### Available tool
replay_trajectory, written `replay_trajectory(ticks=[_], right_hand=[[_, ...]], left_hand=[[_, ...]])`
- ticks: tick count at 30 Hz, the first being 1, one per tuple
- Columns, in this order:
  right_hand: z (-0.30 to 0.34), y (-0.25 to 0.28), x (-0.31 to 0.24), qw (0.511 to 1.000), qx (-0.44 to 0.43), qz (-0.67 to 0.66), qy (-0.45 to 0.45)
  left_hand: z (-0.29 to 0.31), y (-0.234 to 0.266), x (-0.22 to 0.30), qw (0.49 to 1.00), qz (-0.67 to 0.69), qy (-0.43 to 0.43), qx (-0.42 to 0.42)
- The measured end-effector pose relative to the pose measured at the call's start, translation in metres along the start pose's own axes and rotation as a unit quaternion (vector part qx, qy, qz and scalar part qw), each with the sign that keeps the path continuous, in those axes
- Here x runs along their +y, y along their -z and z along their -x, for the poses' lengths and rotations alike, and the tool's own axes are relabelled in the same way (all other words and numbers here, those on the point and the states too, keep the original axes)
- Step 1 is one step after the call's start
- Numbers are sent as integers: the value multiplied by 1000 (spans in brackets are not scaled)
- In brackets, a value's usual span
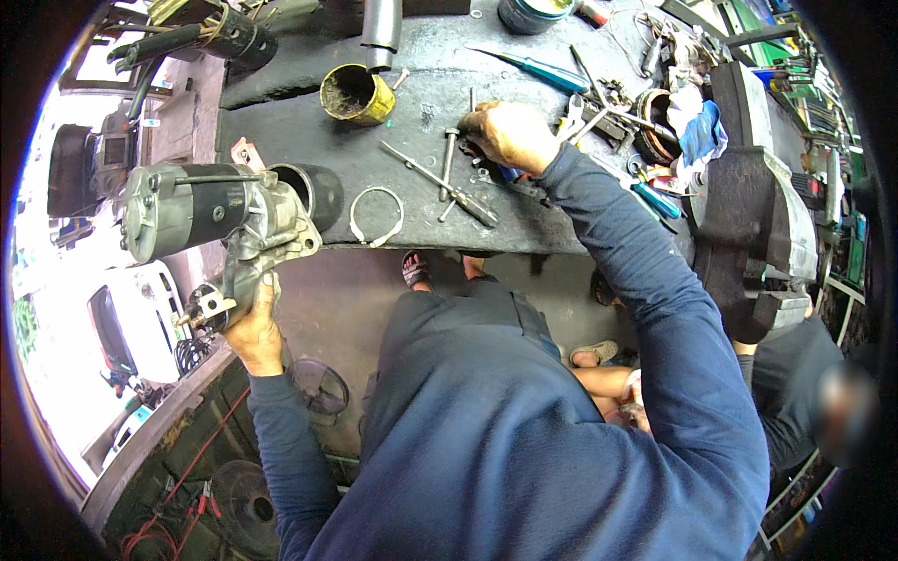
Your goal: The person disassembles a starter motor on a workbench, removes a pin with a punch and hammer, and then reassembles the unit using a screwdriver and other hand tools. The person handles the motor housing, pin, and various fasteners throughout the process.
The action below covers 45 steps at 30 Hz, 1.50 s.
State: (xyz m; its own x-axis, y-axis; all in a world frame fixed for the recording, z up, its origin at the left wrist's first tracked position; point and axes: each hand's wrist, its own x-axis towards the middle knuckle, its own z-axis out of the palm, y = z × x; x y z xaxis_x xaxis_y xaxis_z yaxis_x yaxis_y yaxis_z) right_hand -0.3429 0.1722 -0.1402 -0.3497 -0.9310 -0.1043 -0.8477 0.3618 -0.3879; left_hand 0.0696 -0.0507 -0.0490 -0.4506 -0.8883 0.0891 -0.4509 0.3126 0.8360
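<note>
Left hand (253,327) clamps the starter motor (215,215) by its nose at the desk (374,140) edge while the right hand (510,136) closes over small blue-handled tools beside the long bolts (449,164), seemingly picking the next fastener tool for a careful grip.

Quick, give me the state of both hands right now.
Left hand: closed around the lower end of the starter motor, holding it up.
Right hand: curled on the workbench over small tools; whether it grips one cannot be told.

One starter motor (210,210), one yellow tin (356,94), one wire ring (376,215), one bench vise (748,224), two blue-handled screwdrivers (545,69)
</note>
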Motion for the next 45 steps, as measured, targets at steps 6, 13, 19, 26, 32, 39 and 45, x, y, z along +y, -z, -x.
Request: replay_trajectory(ticks=[6,13,19,26,32,39,45], right_hand=[[14,-11,27,993,91,-38,67],[20,1,28,982,126,-135,-46],[34,-7,-17,984,113,-131,-40],[14,-27,-36,982,153,-18,-106],[10,-18,-28,986,124,-66,-86],[71,21,33,516,162,-828,-152],[123,36,47,652,94,-691,-298]], left_hand=[[2,3,-8,997,-54,-46,-8],[2,11,-17,965,-196,-170,-29],[2,14,-35,973,-165,-161,-26],[-1,20,-27,928,-274,-248,-47],[0,8,-19,990,-104,-93,-24],[4,-2,-3,1000,5,6,2],[3,5,-21,999,-39,-28,2]])
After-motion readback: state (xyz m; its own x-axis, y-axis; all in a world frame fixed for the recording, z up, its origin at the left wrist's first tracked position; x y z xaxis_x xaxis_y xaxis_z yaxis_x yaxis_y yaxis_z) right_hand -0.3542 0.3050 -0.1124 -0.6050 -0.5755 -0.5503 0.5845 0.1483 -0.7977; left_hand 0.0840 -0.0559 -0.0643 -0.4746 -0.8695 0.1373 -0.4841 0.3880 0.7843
